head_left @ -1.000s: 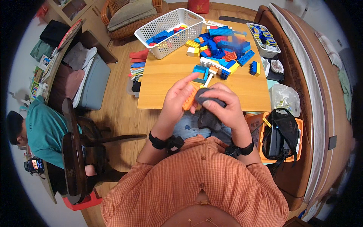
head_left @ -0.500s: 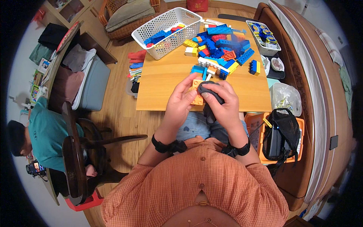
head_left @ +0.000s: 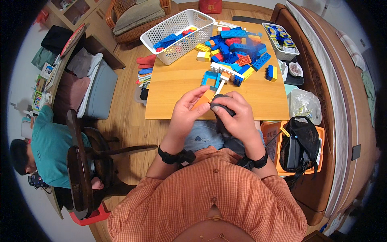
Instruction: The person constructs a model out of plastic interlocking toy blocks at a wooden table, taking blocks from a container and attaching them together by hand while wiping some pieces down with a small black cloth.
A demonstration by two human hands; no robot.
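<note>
My left hand [head_left: 186, 112] holds an orange building brick [head_left: 204, 99] above the table's near edge, its fingers closed on the sides. A dark grey cloth [head_left: 224, 103] is bunched in my right hand [head_left: 238, 115] and pressed to the brick's right end; part of it hangs down over my lap. Just beyond my hands lie a light-blue open frame piece [head_left: 208, 78] and a white stick-like piece [head_left: 220, 87]. Past them, a pile of loose bricks [head_left: 236, 50] in blue, red, yellow and white spreads over the far part of the table.
A white perforated basket [head_left: 167, 54] with several bricks stands at the wooden table's [head_left: 169, 92] far left. To the right are a smaller basket of packets [head_left: 288, 51] and an orange crate [head_left: 320, 151]. A person in a teal shirt [head_left: 56, 149] sits at the left, by a dark chair [head_left: 74, 161].
My left hand has turned the orange brick, so its studded face is no longer toward me and a smooth side shows. The cloth has shifted slightly lower against it.
</note>
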